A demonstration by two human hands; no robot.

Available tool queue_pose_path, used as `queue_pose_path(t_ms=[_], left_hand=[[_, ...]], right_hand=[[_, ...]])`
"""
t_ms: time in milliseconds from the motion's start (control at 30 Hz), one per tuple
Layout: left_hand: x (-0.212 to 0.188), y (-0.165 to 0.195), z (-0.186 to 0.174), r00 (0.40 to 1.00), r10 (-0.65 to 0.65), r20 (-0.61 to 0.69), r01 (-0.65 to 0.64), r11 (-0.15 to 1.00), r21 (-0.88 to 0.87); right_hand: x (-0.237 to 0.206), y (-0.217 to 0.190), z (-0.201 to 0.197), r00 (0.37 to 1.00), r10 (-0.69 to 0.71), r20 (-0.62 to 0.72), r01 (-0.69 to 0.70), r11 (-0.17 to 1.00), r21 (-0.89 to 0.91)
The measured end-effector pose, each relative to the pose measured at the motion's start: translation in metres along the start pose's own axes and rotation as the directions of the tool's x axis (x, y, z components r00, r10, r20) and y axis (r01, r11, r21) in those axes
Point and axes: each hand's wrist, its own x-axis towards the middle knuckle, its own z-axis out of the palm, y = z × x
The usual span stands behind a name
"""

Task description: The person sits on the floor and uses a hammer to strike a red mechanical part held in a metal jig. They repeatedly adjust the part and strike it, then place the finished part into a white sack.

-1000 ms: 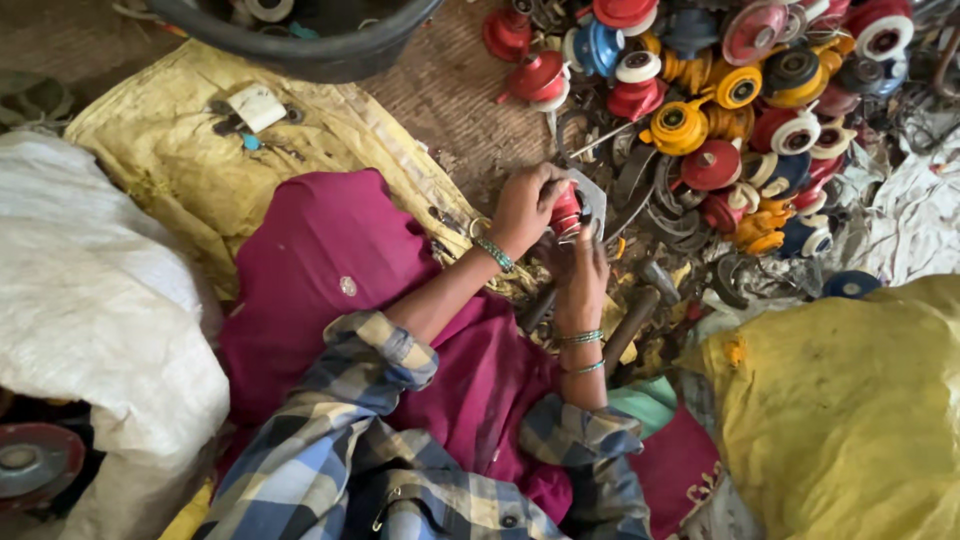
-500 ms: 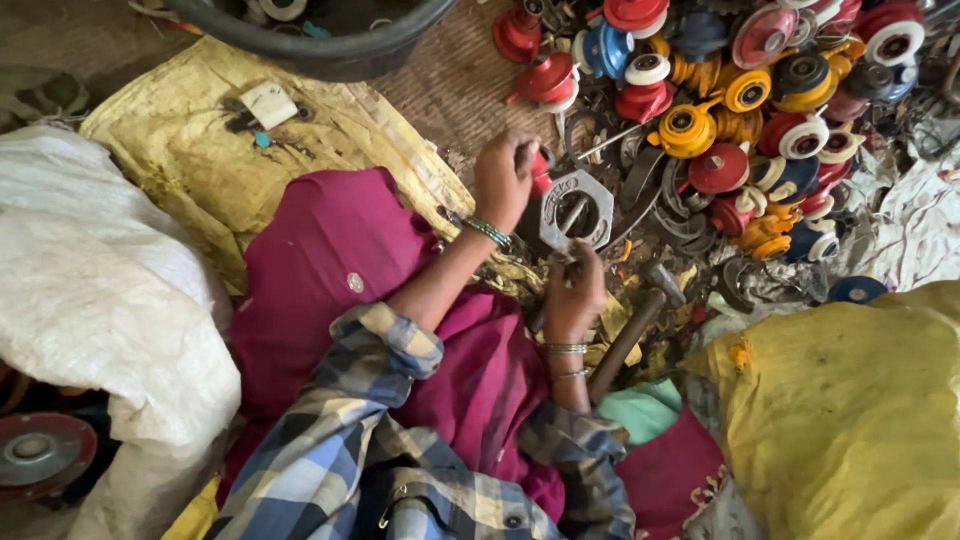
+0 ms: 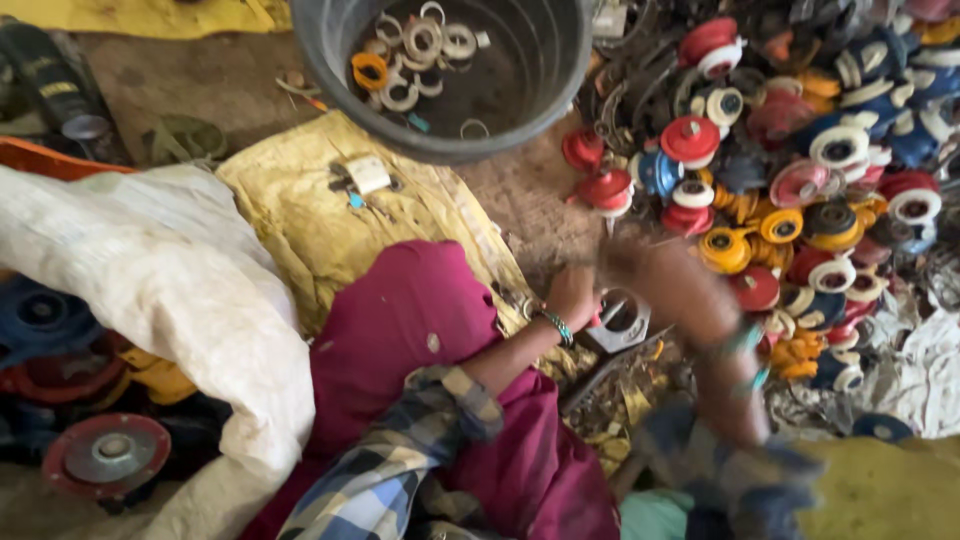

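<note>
My left hand (image 3: 572, 297), with a green bangle on the wrist, is closed around a small red part (image 3: 597, 320). It presses that part against a grey metal plate with a round hole (image 3: 622, 326) on the ground. My right hand (image 3: 668, 282) is smeared by motion just right of the plate, near the edge of the spool pile. The blur hides its fingers and anything in them. Both forearms come out of checked sleeves, and a magenta cloth (image 3: 400, 330) covers my lap.
A dark bucket (image 3: 450, 150) holding white and orange rings stands at the top. A heap of red, yellow, blue and white spools (image 3: 800, 180) fills the right. A yellow sack (image 3: 320, 225) and a white sack (image 3: 150, 290) lie to the left, with a red disc (image 3: 105, 455) below them.
The view has shifted, so the bucket shows in full. My right hand has swung up from below the plate toward the spool pile and is blurred. My left hand stays at the plate.
</note>
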Motion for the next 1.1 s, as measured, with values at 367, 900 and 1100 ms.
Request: queue_pose_path(t_ms=[367,900,1100], left_hand=[[0.003,-0.007,0.009,0.981,0.13,-0.144,-0.122,0.991,0.062],[0.007,-0.034,-0.003,0.974,0.196,-0.116,-0.208,0.972,-0.105],[0.007,-0.032,-0.011,0.986,0.153,-0.07,-0.167,0.945,-0.28]], right_hand=[[-0.012,-0.051,-0.012,0.4,0.818,-0.414,-0.203,0.52,0.83],[-0.086,-0.189,0.198,0.099,0.939,0.33,-0.742,-0.151,0.653],[-0.078,-0.179,0.174,0.076,0.98,0.182,-0.751,-0.064,0.657]])
